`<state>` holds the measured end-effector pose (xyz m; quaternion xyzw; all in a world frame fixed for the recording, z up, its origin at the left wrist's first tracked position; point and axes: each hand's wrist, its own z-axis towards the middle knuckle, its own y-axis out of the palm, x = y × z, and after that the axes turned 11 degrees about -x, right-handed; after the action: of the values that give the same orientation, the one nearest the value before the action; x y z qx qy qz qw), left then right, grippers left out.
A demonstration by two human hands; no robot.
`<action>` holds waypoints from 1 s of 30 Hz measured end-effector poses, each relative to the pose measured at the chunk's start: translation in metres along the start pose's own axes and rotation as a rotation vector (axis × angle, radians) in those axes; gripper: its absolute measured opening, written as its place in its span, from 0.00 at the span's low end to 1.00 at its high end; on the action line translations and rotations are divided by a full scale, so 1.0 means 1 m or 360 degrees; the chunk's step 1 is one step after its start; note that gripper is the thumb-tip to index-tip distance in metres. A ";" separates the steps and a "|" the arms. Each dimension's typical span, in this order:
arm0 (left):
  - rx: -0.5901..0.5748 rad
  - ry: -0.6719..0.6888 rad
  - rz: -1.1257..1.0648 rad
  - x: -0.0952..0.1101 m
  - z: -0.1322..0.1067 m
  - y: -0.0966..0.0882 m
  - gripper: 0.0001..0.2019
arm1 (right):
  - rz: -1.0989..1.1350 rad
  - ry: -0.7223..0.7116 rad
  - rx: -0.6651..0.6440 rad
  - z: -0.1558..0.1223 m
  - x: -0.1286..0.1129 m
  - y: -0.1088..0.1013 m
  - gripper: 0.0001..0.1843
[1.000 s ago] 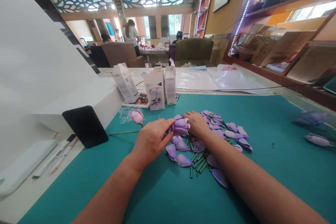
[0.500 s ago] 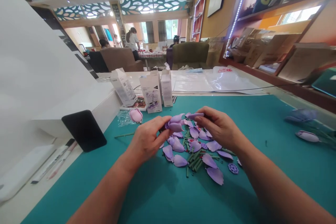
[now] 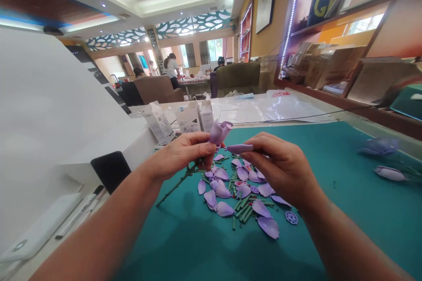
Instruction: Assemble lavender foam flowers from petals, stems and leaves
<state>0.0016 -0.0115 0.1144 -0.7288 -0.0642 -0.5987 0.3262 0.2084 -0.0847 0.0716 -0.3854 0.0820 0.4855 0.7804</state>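
Between the fingers of my left hand (image 3: 187, 151) is a purple toy flower (image 3: 220, 132), its bloom upright and its green stem (image 3: 176, 189) slanting down to the left. My right hand (image 3: 280, 160) pinches a single purple petal (image 3: 240, 149) between thumb and fingers. The petal's tip points left, close to the base of the bloom; whether they touch I cannot tell. Below both hands, loose purple petals (image 3: 225, 209) and short green stem pieces (image 3: 244, 210) lie in a heap on the teal mat (image 3: 184, 241). A purple wheel-shaped piece (image 3: 291, 217) rests at the heap's right.
White boxes (image 3: 158, 123) stand behind my left hand. A black tablet-like panel (image 3: 110, 171) leans at the left, near pens (image 3: 79, 213). Another purple flower (image 3: 389, 173) lies at the right. Clear plastic sheets (image 3: 263, 107) cover the back ledge. A person (image 3: 170, 68) stands far behind.
My left hand has turned the flower from lying sideways to bloom-up, bringing its stem into view. My right hand has brought the petal slightly left, nearer the bloom. The camera view has tilted up.
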 end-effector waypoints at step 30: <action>-0.0225 -0.0051 0.0006 0.013 0.002 0.010 0.11 | -0.0401 -0.0236 -0.0090 -0.004 0.001 -0.007 0.10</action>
<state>0.0116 -0.0225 0.1226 -0.7595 -0.0256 -0.5895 0.2739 0.2159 -0.0881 0.0721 -0.3775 -0.0386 0.4130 0.8279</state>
